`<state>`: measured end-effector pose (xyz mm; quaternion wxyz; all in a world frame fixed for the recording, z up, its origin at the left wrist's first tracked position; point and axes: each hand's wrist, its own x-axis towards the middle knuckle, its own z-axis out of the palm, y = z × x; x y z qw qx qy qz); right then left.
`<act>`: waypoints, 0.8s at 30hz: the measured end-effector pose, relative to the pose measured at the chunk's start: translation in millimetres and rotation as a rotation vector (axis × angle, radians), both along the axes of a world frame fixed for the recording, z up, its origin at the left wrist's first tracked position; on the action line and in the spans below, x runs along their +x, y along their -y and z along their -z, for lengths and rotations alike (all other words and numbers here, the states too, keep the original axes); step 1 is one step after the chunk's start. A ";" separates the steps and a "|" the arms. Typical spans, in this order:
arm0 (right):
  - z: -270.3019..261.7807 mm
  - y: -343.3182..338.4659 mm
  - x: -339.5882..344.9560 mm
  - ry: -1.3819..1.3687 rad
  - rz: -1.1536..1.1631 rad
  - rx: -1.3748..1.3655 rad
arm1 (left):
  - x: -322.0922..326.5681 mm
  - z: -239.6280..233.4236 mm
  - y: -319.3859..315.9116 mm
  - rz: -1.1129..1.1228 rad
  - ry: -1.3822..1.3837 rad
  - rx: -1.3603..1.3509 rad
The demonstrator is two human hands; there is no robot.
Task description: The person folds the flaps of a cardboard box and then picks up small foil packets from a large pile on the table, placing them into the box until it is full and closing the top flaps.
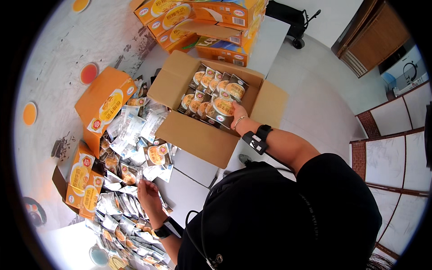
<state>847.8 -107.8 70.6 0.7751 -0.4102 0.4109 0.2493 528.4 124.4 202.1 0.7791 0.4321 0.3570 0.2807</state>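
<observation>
My right hand (239,115) reaches into an open cardboard box (195,135) and grips the right edge of a printed sachet (222,105). Rows of like sachets (194,101) stand upright inside the box, beside and behind the held one. My left hand (148,195) is at the edge of a big heap of loose sachets (133,128) on the left, its fingers bent near a brown-and-orange sachet (129,174). Whether those fingers touch or hold a sachet cannot be made out. Some sachets in the heap show silver backs, others printed fronts.
Orange printed cartons (222,50) are stacked behind the box. An open orange carton (108,101) tilts over the heap; another (82,182) stands at its left. The white table (189,185) borders the box. Beyond are a black wheeled cart (290,20) and a folding screen (384,155) at right.
</observation>
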 end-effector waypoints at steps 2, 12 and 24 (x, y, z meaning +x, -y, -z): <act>-2.9 -0.7 1.0 -0.033 0.040 -0.024 | -12.2 5.5 -0.5 -0.037 -0.009 -0.017; 40.0 -18.3 7.9 -0.094 0.014 -0.075 | -49.3 13.1 4.3 -0.149 -0.026 -0.025; 132.9 -20.8 37.0 0.107 -0.060 -0.069 | -58.5 19.5 4.6 -0.160 0.003 -0.043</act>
